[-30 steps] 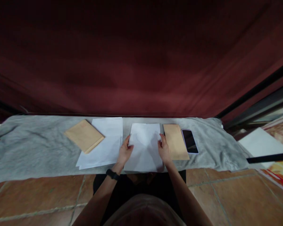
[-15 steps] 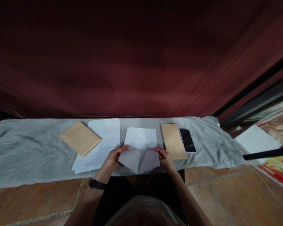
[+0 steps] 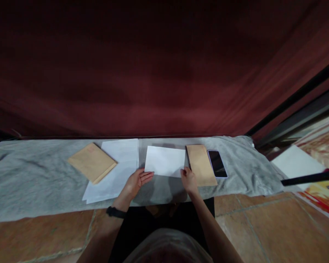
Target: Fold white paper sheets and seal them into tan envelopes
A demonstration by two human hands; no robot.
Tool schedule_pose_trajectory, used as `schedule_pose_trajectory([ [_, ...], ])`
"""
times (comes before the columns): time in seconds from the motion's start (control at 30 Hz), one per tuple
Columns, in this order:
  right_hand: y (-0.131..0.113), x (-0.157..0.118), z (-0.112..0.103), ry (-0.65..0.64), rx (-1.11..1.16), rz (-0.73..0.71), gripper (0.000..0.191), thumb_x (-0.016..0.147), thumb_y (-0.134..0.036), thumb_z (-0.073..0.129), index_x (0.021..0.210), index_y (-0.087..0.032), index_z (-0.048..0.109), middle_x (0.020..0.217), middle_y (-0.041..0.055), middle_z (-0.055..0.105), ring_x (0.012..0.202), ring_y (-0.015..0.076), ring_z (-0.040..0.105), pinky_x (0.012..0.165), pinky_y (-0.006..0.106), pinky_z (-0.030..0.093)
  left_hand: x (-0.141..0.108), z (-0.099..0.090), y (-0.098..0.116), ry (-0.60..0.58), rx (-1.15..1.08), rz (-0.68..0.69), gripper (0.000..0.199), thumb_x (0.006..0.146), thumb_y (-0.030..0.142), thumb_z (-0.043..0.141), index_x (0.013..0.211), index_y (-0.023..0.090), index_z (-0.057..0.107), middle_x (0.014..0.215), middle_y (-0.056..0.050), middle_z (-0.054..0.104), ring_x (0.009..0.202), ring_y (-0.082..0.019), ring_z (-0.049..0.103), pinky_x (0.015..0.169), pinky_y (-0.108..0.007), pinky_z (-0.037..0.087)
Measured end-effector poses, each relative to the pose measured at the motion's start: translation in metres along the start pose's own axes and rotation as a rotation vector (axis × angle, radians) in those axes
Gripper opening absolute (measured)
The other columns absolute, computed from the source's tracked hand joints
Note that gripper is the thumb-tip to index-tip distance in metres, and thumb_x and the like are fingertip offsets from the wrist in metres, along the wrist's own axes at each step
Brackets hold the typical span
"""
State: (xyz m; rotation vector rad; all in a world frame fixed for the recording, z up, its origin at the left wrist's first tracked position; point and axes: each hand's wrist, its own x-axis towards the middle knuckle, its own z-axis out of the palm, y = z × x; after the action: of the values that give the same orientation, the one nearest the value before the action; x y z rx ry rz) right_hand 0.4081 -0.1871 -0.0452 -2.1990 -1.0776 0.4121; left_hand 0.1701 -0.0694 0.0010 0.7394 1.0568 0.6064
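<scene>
Main risk: skew. The plain white rectangular sheet of paper [image 3: 165, 160] sits slightly rotated on the tabletop covered in soft grey cloth [image 3: 44, 179], and the two hands bear on it differently. Uneven push from one side would turn it further. Cloth looks soft and rumpled, so pressing hard could dent or wrinkle the paper instead of flattening it.

Second risk: snagging neighbours. Right edge of the sheet is just beside the upright brown paper envelope [image 3: 201, 166]; a small shift right could ride over or under it. Left wrist with the black band [image 3: 116, 212] is near the loose stack of large white paper sheets [image 3: 117, 182]; a sideways sweep could drag them and the angled brown paper envelope [image 3: 92, 163] lying partly on them. Stack's near corner is close to the front edge, so it could slip off.

Position: sheet lies between the hands, mostly beyond them. Left hand [image 3: 136, 180] is at its near left corner, fingers extended and loosely together, palm not closed. Right hand [image 3: 189, 179] is at the near right corner, fingers curled in; pinching or only pressing, can't tell. Black-screened phone [image 3: 218, 164] lies right of the upright envelope, apart from both hands.
</scene>
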Motion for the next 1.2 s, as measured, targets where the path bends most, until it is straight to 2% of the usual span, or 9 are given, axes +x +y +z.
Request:
schedule_pose_trajectory([
  [0.13, -0.002, -0.003, 0.001, 0.017, -0.056, 0.013, 0.030, 0.095, -0.024, 0.047, 0.120, -0.018, 0.063, 0.093, 0.0085, 0.075, 0.079, 0.0207, 0.069, 0.072, 0.027, 0.046, 0.010, 0.000, -0.007, 0.146, 0.684, 0.080, 0.014, 0.089, 0.033, 0.060, 0.086, 0.020, 0.058, 0.072, -0.004, 0.071, 0.070, -0.022, 0.074, 0.070, -0.032, 0.056],
  [0.23, -0.002, -0.007, 0.004, 0.060, -0.136, -0.039, 0.039, 0.095, -0.021, 0.045, 0.132, -0.017, 0.056, 0.101, 0.0110, 0.075, 0.083, 0.0222, 0.071, 0.078, 0.029, 0.048, 0.011, 0.003, -0.006, 0.225, 0.866, 0.104, 0.019, 0.086, 0.032, 0.062, 0.071, 0.022, 0.057, 0.055, 0.000, 0.060, 0.067, -0.023, 0.071, 0.069, -0.030, 0.051],
  [0.47, -0.001, -0.011, 0.012, 0.186, -0.179, -0.205, 0.043, 0.097, -0.022, 0.036, 0.136, -0.015, 0.054, 0.110, 0.0164, 0.073, 0.091, 0.0261, 0.072, 0.083, 0.036, 0.052, -0.007, 0.007, -0.008, 0.380, 1.473, 0.205, 0.023, 0.091, 0.039, 0.057, 0.084, 0.021, 0.068, 0.083, -0.011, 0.073, 0.089, -0.028, 0.070, 0.075, -0.032, 0.047],
  [0.57, -0.002, -0.013, 0.009, 0.133, -0.210, -0.173, 0.044, 0.099, -0.023, 0.035, 0.138, -0.015, 0.053, 0.113, 0.0185, 0.070, 0.088, 0.0272, 0.072, 0.082, 0.038, 0.053, -0.013, 0.007, -0.013, 0.412, 1.531, 0.233, 0.024, 0.092, 0.039, 0.057, 0.099, 0.020, 0.070, 0.084, -0.012, 0.073, 0.086, -0.028, 0.071, 0.078, -0.033, 0.049],
  [0.67, -0.006, -0.015, 0.006, 0.132, -0.255, -0.161, 0.045, 0.100, -0.023, 0.037, 0.141, -0.016, 0.052, 0.116, 0.0177, 0.067, 0.091, 0.0270, 0.071, 0.085, 0.039, 0.054, -0.015, 0.015, -0.020, 0.435, 1.515, 0.414, 0.033, 0.095, 0.031, 0.051, 0.118, 0.014, 0.067, 0.095, -0.018, 0.073, 0.091, -0.032, 0.070, 0.085, -0.041, 0.051],
  [0.77, -0.016, -0.018, 0.012, 0.131, -0.160, -0.242, 0.045, 0.102, -0.027, 0.037, 0.143, -0.015, 0.051, 0.129, 0.0187, 0.061, 0.113, 0.0286, 0.065, 0.097, 0.042, 0.052, -0.011, 0.031, -0.035, 0.314, 1.517, 0.667, 0.041, 0.098, 0.026, 0.042, 0.130, 0.011, 0.062, 0.124, -0.022, 0.067, 0.117, -0.034, 0.063, 0.102, -0.046, 0.046],
  [0.87, -0.028, -0.025, 0.028, 0.054, 0.000, -0.383, 0.047, 0.105, -0.033, 0.033, 0.146, -0.015, 0.050, 0.145, 0.0155, 0.055, 0.134, 0.0242, 0.053, 0.111, 0.041, 0.046, 0.000, 0.045, -0.060, 0.135, 1.497, 0.864, 0.051, 0.098, 0.020, 0.036, 0.148, 0.012, 0.047, 0.153, -0.017, 0.048, 0.145, -0.030, 0.040, 0.118, -0.047, 0.033],
  [1.03, -0.032, -0.040, 0.048, -0.056, -0.101, -0.519, 0.050, 0.107, -0.035, 0.033, 0.152, -0.016, 0.044, 0.154, 0.0120, 0.048, 0.145, 0.0231, 0.041, 0.121, 0.046, 0.035, 0.013, 0.046, -0.093, 0.090, 1.636, 0.885, 0.062, 0.094, 0.013, 0.034, 0.156, 0.009, 0.033, 0.161, -0.017, 0.036, 0.153, -0.027, 0.025, 0.123, -0.049, 0.025],
  [1.2, -0.023, -0.046, 0.050, 0.009, -0.262, -0.508, 0.056, 0.107, -0.041, 0.035, 0.153, -0.010, 0.041, 0.158, 0.0157, 0.041, 0.148, 0.0270, 0.037, 0.122, 0.048, 0.030, 0.013, 0.040, -0.092, 0.110, 1.690, 0.829, 0.064, 0.093, 0.012, 0.033, 0.157, 0.005, 0.030, 0.162, -0.017, 0.032, 0.154, -0.026, 0.021, 0.126, -0.046, 0.021],
])
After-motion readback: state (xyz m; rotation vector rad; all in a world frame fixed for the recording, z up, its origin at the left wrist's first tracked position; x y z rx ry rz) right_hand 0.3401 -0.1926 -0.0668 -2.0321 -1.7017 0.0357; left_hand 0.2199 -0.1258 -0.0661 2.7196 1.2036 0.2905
